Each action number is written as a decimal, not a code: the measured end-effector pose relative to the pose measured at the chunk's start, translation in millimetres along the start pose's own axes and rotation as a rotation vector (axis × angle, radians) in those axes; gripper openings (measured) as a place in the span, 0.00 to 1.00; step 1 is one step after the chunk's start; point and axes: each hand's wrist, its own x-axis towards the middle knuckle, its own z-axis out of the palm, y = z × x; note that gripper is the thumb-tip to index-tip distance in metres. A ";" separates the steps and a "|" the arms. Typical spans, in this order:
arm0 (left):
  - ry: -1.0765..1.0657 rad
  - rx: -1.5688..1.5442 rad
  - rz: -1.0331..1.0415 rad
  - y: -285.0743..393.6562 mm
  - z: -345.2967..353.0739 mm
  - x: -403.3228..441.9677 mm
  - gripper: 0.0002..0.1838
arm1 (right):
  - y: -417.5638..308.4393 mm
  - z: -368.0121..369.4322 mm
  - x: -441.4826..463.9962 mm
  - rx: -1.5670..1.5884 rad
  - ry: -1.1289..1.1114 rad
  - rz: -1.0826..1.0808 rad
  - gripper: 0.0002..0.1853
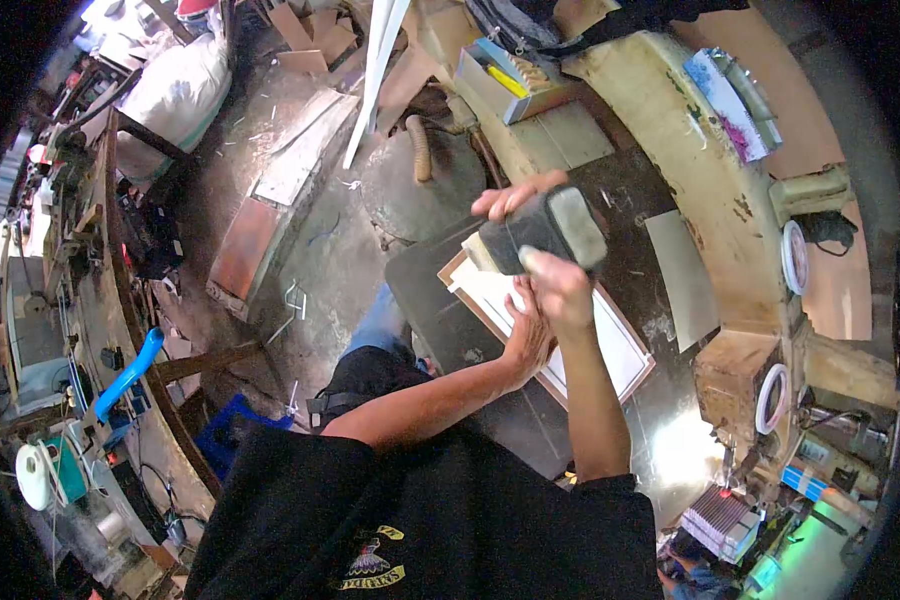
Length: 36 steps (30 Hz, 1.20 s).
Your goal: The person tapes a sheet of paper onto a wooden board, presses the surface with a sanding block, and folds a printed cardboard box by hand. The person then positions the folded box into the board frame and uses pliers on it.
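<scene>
My left hand (532,338) lies on a white panel with a thin brown border (615,350), fingers stretched out over its surface. Partly over it is my right hand (562,292), slightly blurred. Its fingers are curled closed, and whatever they hold is hidden. The right thumb meets the edge of a dark, block-like piece (515,233) with a pale grey pad (577,228) on one end. Fingers of another hand (520,195) rest along the far side of that piece; the arm behind them is hidden. A cream-coloured bit (481,254) shows beside the dark piece.
A dark worktop (440,285) lies under the panel. To the right is a large cream sewing machine (670,130) with a white tape roll (772,398). An open box (515,85) holds a yellow tool. Left stands a cluttered bench (120,300) beside a long board (280,200).
</scene>
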 end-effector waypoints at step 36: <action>-0.131 0.249 -0.007 -3.5 -33.7 11.1 0.31 | 77.1 -74.3 44.2 -0.290 -0.148 -0.155 0.10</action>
